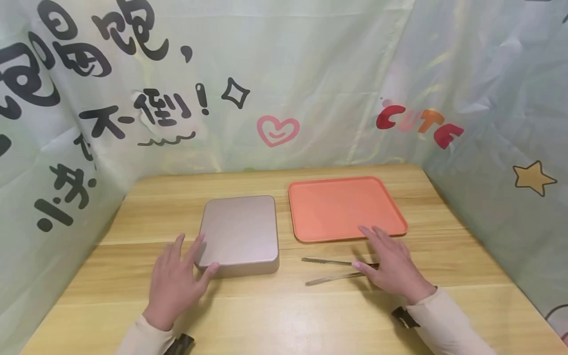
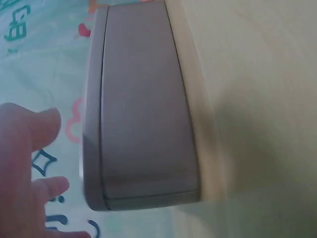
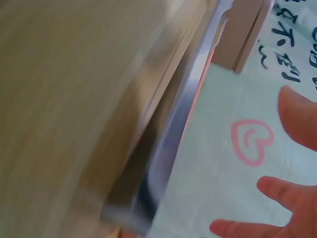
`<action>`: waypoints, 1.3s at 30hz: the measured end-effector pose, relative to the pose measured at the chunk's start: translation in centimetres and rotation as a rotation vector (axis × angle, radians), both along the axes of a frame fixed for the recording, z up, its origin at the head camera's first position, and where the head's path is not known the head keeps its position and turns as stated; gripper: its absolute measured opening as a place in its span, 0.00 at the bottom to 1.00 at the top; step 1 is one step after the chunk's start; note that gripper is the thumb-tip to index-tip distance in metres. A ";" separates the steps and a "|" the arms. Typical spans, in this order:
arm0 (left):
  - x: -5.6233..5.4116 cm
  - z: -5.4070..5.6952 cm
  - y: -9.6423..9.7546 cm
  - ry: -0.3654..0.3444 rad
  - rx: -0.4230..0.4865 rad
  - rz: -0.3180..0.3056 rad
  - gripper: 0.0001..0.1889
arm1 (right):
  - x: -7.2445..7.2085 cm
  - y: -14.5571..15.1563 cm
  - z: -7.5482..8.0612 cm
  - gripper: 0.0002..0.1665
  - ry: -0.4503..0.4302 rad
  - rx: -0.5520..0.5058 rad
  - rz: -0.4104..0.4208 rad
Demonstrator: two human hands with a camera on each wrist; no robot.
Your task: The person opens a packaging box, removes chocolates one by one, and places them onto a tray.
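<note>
A square, pinkish-grey lidded tin [image 1: 239, 229] sits on the wooden table, its lid seam visible along the side in the left wrist view. My left hand [image 1: 175, 278] is spread at the tin's near left corner, fingers and thumb apart. Metal tongs [image 1: 330, 279] lie on the table to the right of the tin, their serrated tips apart and pointing left. My right hand [image 1: 392, 268] is over the closed end of the tongs and hides it, with its fingers extended and spread. In the right wrist view the tongs [image 3: 173, 124] run below the spread fingers.
An orange rectangular tray [image 1: 346, 207] lies behind the tongs, right of the tin. A printed cloth [image 1: 310, 74] hangs around the back and sides of the wooden table [image 1: 275, 320]. Dark bands [image 1: 406, 317] show at both wrists.
</note>
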State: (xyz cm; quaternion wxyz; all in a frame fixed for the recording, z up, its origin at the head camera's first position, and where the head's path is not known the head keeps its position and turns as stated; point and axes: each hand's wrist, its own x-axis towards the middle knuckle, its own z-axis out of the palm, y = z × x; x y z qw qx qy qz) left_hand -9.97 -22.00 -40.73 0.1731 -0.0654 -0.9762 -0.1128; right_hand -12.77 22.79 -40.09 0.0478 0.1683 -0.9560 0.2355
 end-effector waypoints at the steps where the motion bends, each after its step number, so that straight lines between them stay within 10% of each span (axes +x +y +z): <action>1: -0.2 -0.1 -0.1 -0.008 0.034 -0.022 0.38 | -0.2 -0.3 -0.1 0.48 -0.008 -0.041 0.029; 13: -1.6 0.1 -1.9 -0.379 0.747 -0.185 0.43 | -3.2 -5.8 -0.3 0.35 -0.255 -0.582 0.123; 27: -1.9 -0.6 -2.0 -0.480 0.671 -0.154 0.52 | -4.7 -13.1 -0.3 0.54 -0.525 -0.396 0.242; 39: -2.2 -1.4 -2.0 -0.474 0.634 -0.161 0.53 | -4.5 -15.5 -1.6 0.58 -0.423 -0.224 0.243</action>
